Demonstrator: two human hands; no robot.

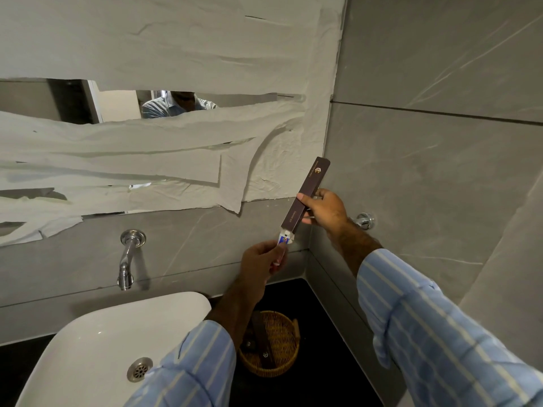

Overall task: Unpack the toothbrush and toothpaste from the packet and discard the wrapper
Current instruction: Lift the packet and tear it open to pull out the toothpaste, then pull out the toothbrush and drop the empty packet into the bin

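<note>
Here we hold the brown packet (pixel 305 196) tilted at centre right, open flap down, so contents slide out. Right hand (pixel 326 211) is wrapped around its middle; left hand (pixel 261 261) pinches the toothpaste (pixel 283 240) emerging below. Toothbrush unseen. Wicker basket (pixel 269 345) sits on the counter (pixel 323 348).

A bathroom: white basin (pixel 97 342), wall tap (pixel 127 259), paper-covered mirror (pixel 147 107).

Packet (pixel 305 198): dark brown, small gold logo. Tube end (pixel 282 240) at its mouth: white, blue, red. Sleeves (pixel 435 327): light blue, pale stripes. Basin (pixel 97 342): white. Basket (pixel 279 353): tan wicker. Wall tiles (pixel 440 142): grey, faintly veined. Counter (pixel 323 348): black.
</note>
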